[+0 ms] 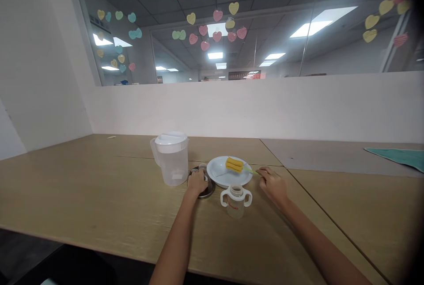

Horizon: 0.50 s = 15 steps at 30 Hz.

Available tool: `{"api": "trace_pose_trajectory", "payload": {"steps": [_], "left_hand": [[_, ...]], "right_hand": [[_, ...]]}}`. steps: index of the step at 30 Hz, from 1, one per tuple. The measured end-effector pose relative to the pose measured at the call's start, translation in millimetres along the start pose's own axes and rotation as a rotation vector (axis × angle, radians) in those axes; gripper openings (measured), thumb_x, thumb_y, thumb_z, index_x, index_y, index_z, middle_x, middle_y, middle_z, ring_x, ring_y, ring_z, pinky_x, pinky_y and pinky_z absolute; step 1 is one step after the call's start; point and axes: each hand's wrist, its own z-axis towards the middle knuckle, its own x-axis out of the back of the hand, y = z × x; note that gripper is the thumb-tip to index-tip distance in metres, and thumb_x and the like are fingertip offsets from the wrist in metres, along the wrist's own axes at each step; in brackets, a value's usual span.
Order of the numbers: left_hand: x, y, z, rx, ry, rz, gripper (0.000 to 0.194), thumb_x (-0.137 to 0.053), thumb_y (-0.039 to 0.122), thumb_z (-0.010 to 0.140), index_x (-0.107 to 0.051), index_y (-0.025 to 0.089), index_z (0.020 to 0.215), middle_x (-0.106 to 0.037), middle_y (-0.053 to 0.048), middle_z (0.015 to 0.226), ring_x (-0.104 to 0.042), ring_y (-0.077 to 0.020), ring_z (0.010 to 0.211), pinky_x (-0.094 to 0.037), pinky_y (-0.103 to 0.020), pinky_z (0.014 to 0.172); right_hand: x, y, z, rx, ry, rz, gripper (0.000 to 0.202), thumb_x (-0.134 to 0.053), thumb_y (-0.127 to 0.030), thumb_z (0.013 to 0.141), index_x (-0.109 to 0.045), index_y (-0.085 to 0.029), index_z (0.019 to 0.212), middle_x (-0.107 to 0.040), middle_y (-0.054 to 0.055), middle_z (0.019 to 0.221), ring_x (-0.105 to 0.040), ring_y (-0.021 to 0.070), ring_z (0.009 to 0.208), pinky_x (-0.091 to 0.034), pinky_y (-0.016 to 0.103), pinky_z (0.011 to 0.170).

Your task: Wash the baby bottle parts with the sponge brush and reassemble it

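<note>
My right hand [272, 184] pinches the thin yellow-green handle of a yellow sponge brush [234, 165]. The sponge head lies over a white plate [220, 179]. My left hand [198, 182] reaches down onto a round dark metal tray [206, 193], its fingers closed around something small that I cannot make out. Small clear and white pieces show beside those fingers. In front of the plate stands an open clear baby bottle [235, 207] with two white handles, upright and without a lid. Neither hand touches it.
Left of the tray stands a clear pitcher [174, 161] with a white lid. A green cloth [400, 157] lies at the far right of the wooden table [99, 188]. Behind the table is a white wall [232, 108] below a window with heart-shaped notes.
</note>
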Motion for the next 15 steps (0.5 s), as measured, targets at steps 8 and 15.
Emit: {"api": "trace_pose_trajectory", "payload": {"steps": [8, 15], "left_hand": [[1.1, -3.4, 5.4, 0.051, -0.022, -0.058, 0.04, -0.065, 0.027, 0.069, -0.058, 0.018, 0.107, -0.064, -0.01, 0.108, -0.058, -0.0212, 0.103, -0.043, -0.027, 0.086], [8.2, -1.8, 3.2, 0.059, -0.038, -0.084, 0.028, -0.061, 0.028, 0.072, -0.066, 0.022, 0.098, -0.067, -0.005, 0.103, -0.06, -0.0192, 0.098, -0.045, -0.026, 0.084]], "right_hand": [[-1.2, 0.7, -0.4, 0.031, 0.035, 0.001, 0.033, -0.041, -0.006, 0.071, -0.068, -0.018, 0.084, -0.068, 0.002, 0.09, -0.061, 0.0125, 0.069, -0.042, 0.022, 0.06], [-1.2, 1.4, 0.2, 0.028, 0.045, -0.012, 0.033, -0.042, -0.005, 0.07, -0.068, -0.019, 0.083, -0.069, 0.001, 0.089, -0.061, 0.0126, 0.068, -0.04, 0.022, 0.057]]}}
